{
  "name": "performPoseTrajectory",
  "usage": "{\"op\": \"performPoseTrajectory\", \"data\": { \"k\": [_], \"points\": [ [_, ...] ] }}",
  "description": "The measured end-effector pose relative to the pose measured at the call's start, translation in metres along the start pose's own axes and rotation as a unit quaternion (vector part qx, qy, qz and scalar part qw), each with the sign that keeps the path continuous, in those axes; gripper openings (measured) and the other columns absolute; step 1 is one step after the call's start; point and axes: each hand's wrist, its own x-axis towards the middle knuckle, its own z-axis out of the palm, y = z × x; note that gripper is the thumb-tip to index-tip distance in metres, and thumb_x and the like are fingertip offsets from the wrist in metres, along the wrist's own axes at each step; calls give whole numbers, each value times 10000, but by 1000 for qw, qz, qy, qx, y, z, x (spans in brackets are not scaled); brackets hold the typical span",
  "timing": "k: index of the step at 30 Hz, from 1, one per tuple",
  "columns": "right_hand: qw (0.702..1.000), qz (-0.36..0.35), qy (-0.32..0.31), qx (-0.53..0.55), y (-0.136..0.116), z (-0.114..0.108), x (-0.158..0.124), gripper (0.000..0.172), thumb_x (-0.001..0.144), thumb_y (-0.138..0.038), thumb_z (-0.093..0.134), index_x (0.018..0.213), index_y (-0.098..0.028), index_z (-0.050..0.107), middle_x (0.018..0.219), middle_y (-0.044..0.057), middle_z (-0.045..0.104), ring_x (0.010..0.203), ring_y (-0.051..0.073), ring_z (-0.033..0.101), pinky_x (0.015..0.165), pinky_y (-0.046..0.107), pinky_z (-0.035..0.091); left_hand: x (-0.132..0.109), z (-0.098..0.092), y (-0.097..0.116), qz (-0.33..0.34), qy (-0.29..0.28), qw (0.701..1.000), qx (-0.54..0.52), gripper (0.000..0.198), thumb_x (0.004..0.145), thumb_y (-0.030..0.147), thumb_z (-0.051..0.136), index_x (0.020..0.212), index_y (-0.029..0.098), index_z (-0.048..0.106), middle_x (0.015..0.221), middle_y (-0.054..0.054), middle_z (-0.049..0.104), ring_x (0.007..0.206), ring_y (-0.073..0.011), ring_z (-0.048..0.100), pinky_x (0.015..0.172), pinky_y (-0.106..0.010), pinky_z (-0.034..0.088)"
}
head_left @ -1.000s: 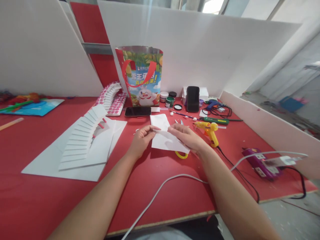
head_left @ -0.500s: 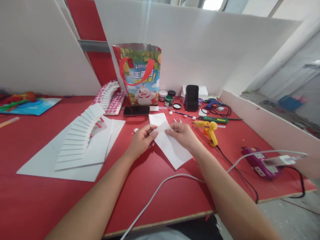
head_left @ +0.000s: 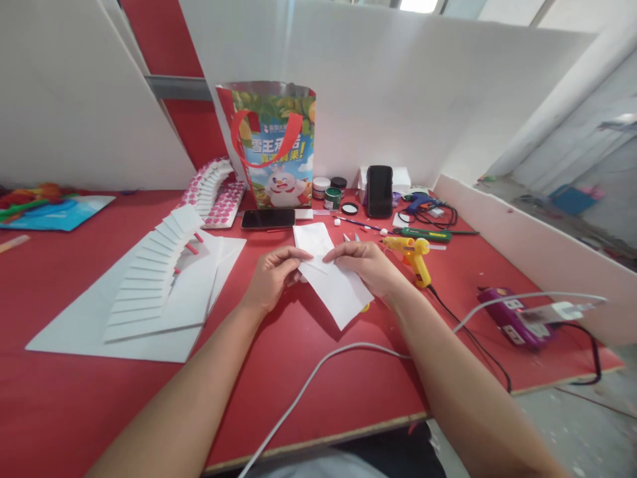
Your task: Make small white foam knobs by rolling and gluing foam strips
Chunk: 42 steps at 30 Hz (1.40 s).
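Observation:
A sheet of white paper (head_left: pixel 340 296) is pinched between my two hands above the red table, its far edge folded over into a small flap. My left hand (head_left: pixel 275 275) grips the left end of the fold with thumb and fingers. On the right end, my right hand (head_left: pixel 362 264) presses the fold between thumb and forefinger. Just beyond the hands lies another white piece of paper (head_left: pixel 312 238). Partly hidden behind my right hand are the pointed tips of a metal tool (head_left: pixel 351 237), perhaps scissors.
A curved white stepped model (head_left: pixel 144 279) rests on white boards at left. To the right are a yellow glue gun (head_left: pixel 412 253) and a purple power strip (head_left: pixel 515 318). A white cable (head_left: pixel 318 372) crosses the front. Behind stand a printed bag (head_left: pixel 276 153), paint jars (head_left: pixel 332 198) and phones.
The paper's far edge has been folded over toward me into a flap, and both hands now pinch along it. The view has shifted slightly.

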Motion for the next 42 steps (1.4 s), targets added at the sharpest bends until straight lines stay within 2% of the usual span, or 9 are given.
{"op": "performPoseTrajectory", "data": {
  "k": [3,8,13,19,23,28,33,37,42],
  "points": [
    [999,-23,3,-29,0,2,-2,193,706,-231,655,839,-157,775,705,24,698,559,115,569,508,231,386,1,-2,-1,-13,7,1000,-3,113,712,234,681,780,162,735,589,7,595,509,-87,506,490,-212,357],
    [992,-78,-12,-99,-2,4,-2,202,743,-220,639,873,-169,785,807,31,732,658,123,594,575,238,423,2,-4,-5,-34,-13,999,18,302,733,255,667,1026,190,703,706,23,615,473,-72,477,432,-205,326],
    [994,-85,-20,-64,-4,6,-1,311,751,-284,715,1044,-181,739,801,18,725,629,117,606,552,227,439,3,-3,-7,-22,-23,999,21,187,757,289,680,902,171,699,583,34,552,441,-73,438,416,-205,296],
    [997,-63,-16,-32,-4,4,-1,330,707,-347,794,985,-175,750,755,19,721,594,119,607,527,224,447,2,1,-2,-28,21,999,-22,152,699,256,694,825,173,710,573,28,573,425,-71,428,394,-201,281],
    [997,-57,-8,-48,-2,3,-1,256,712,-316,770,920,-167,780,725,14,712,580,108,580,524,224,412,2,1,-1,-21,42,998,-32,60,683,215,661,730,181,676,514,44,516,411,-70,404,387,-200,268],
    [994,-75,-18,-71,-3,2,-2,189,718,-296,757,847,-160,773,796,36,728,705,140,624,639,259,458,3,-2,-3,4,28,1000,-11,26,707,198,616,693,187,635,498,51,490,407,-73,403,394,-202,277],
    [999,-42,-10,-28,-9,4,-5,275,736,-335,752,947,-178,670,966,54,730,681,109,590,588,237,444,1,-3,-4,43,16,998,39,56,750,212,599,715,187,635,502,49,500,408,-76,425,400,-200,290],
    [999,5,11,-46,-7,10,-4,399,753,-432,768,1044,-188,646,804,17,683,636,111,570,548,230,418,-2,-3,-7,45,-4,995,88,73,794,220,593,771,189,656,535,37,535,443,-86,468,435,-205,348],
    [994,11,-19,-104,-2,13,-1,226,744,-354,750,809,-153,668,714,6,647,587,106,554,534,240,398,-2,-5,-8,40,-30,996,75,107,818,258,588,811,175,656,585,25,560,485,-92,509,455,-202,388]
  ]
}}
